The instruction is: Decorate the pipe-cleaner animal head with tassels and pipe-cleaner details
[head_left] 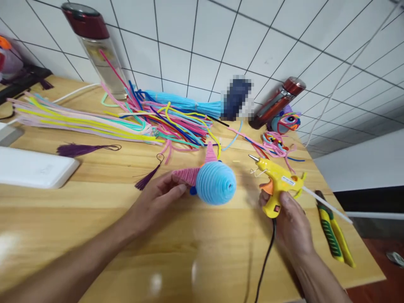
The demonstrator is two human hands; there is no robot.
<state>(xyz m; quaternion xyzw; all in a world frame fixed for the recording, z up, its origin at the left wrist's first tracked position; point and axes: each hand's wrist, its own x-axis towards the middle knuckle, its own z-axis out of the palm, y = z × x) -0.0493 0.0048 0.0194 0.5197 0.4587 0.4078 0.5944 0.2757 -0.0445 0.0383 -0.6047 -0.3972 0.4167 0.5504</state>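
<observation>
L hand [158, 191] pinched on pink cone of blue pipe-cleaner figure [215, 182]; R hand [292, 225] fisted round glue gun [277, 182].

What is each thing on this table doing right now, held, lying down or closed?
Left hand: gripping a pink cone.
Blue coiled pipe-cleaner ball with pink cones: held, sideways.
Right hand: closed round the gun's handle.
Yellow plastic glue gun: held, nozzle pointing left, white stick poking out behind.
Clear bottle with red lid: standing, lid on.
Colourful pipe cleaners: loose, spread out.
Green-and-yellow handled tool: lying flat, untouched.
Purple tassel: lying flat.
</observation>
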